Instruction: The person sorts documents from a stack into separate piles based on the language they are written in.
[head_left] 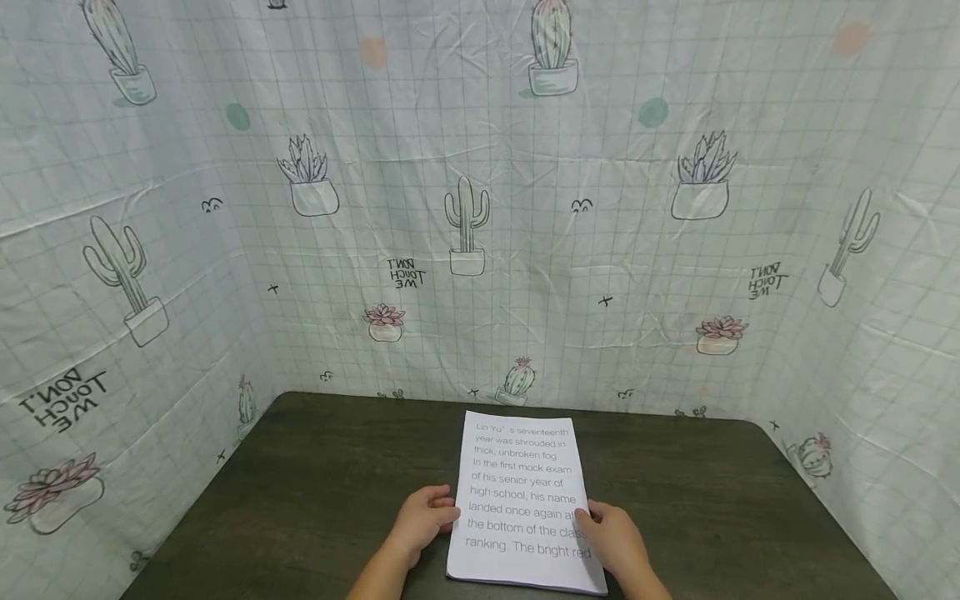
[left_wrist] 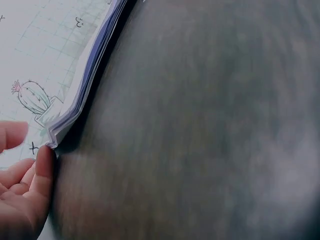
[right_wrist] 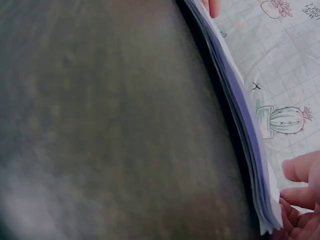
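A stack of white printed paper (head_left: 517,500) is between my two hands, large English text facing up. My left hand (head_left: 425,521) is at its left edge, with a fingertip touching the paper. The left wrist view shows that hand (left_wrist: 25,190) holding a corner of the stack (left_wrist: 82,90), whose edge bends there. On the opposite side my right hand (head_left: 615,537) grips the right edge, thumb lying over the end of a text line. In the right wrist view its fingers (right_wrist: 300,167) are beside the layered edge of the stack (right_wrist: 245,130).
The dark wood-look table (head_left: 322,475) extends around the paper. A pale curtain (head_left: 510,317) with a grid, cacti and potted succulents printed on it encloses the back and both sides.
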